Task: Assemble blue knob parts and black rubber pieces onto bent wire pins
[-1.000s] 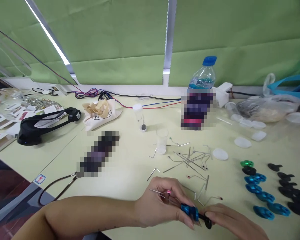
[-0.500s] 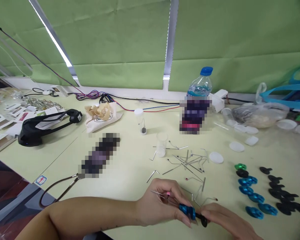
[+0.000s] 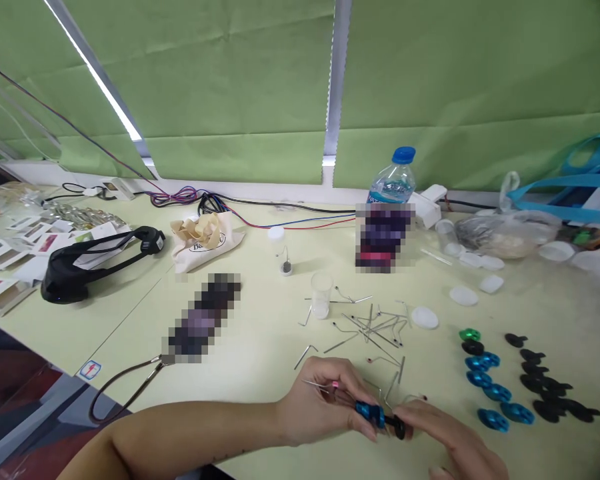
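My left hand [image 3: 325, 407] is closed around a blue metal piece [image 3: 370, 413], with fingers and thumb pinching its sides. Out of the piece, on the right, comes a black stem ending in a round black disc [image 3: 399, 427]. Thin bent wires, one carrying a pink bead [image 3: 335, 385], lie in the same hand and stick out to the left. My right hand [image 3: 453, 430] has its fingers stretched out, the tips at the disc's edge, the thumb apart and low in the frame. Whether the fingertips press on the disc is hard to see. Bent metal rods [image 3: 373, 327] lie scattered just beyond.
Blue ovals [image 3: 497, 392] and black disc pieces [image 3: 545, 383] lie in rows on the right. A clear cup [image 3: 321, 297], white lids [image 3: 425, 318] and a water bottle [image 3: 393, 177] stand farther back. A blurred phone-like object [image 3: 205, 320] with a strap and a black headset [image 3: 100, 263] lie left.
My right hand's thumb has come away from the black disc, its fingers still by it. My left hand keeps its hold on the blue piece. The whole view has shifted slightly.
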A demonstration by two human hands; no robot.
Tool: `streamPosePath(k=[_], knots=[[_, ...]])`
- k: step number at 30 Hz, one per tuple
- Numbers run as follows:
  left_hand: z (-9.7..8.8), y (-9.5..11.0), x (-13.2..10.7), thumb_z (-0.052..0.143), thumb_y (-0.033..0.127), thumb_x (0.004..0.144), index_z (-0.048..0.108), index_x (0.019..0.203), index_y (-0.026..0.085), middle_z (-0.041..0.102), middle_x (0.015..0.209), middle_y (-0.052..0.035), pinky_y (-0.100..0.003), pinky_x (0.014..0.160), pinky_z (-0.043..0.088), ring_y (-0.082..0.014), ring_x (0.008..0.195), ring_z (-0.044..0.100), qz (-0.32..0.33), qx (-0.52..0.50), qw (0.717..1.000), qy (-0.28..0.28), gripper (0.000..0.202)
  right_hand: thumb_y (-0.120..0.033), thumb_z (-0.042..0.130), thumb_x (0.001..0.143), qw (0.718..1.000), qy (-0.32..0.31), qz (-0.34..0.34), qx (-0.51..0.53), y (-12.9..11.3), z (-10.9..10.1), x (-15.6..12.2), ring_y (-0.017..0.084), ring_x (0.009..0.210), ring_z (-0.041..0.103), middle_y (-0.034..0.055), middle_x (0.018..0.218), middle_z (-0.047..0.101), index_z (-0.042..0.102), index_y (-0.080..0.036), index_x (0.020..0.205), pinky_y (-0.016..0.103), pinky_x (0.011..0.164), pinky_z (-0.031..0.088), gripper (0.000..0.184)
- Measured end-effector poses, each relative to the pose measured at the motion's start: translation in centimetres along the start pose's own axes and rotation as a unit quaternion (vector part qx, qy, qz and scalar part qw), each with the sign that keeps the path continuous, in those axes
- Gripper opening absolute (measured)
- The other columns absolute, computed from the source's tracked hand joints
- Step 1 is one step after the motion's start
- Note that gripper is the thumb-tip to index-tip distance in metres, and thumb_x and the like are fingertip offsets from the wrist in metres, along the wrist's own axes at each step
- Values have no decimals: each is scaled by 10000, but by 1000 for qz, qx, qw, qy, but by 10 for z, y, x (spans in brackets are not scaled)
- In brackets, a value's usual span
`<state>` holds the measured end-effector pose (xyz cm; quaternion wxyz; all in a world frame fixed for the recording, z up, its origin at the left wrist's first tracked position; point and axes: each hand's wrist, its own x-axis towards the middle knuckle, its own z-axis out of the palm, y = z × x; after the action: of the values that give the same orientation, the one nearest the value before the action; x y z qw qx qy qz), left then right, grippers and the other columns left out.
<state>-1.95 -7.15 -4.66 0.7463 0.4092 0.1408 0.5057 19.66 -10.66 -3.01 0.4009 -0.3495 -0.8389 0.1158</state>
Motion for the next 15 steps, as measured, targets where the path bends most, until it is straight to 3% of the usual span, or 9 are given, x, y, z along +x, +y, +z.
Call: streamPosePath(k=[3, 8, 12, 15], knots=[[1, 0, 1, 838, -53, 448, 692, 769, 84, 715, 815, -55, -209, 619, 588, -153, 688, 708, -2, -12, 1000, 3, 378, -338, 478, 889, 999, 31, 15, 25, -6, 2, 8, 186, 779, 703, 73, 865, 721, 632, -165, 1107, 221, 724, 569, 318], [-1, 0, 4, 802, -70, 522, 666, 806, 91, 698, 858, -41, -220, 630, 596, -166, 727, 715, 11, -6, 1000, -8, 354, -333, 417, 912, 998, 10, 20, 65, -9, 1, 11, 188, 754, 686, 86, 868, 702, 557, -134, 1203, 261, 718, 567, 380], [-3, 2, 4, 848, 17, 500, 674, 796, 93, 686, 819, -41, -217, 611, 593, -173, 724, 712, 13, 24, 1000, -2, 352, -359, 404, 912, 996, 2, 47, 73, -7, 4, 4, 211, 797, 679, 96, 869, 694, 576, -132, 1187, 291, 730, 562, 397], [-2, 6, 3, 887, 119, 457, 684, 755, 86, 684, 792, -63, -216, 627, 586, -171, 728, 701, 12, 68, 998, 4, 363, -380, 386, 915, 995, 30, 61, 72, -7, 8, 0, 218, 802, 676, 99, 856, 689, 594, -133, 1160, 304, 751, 556, 405]])
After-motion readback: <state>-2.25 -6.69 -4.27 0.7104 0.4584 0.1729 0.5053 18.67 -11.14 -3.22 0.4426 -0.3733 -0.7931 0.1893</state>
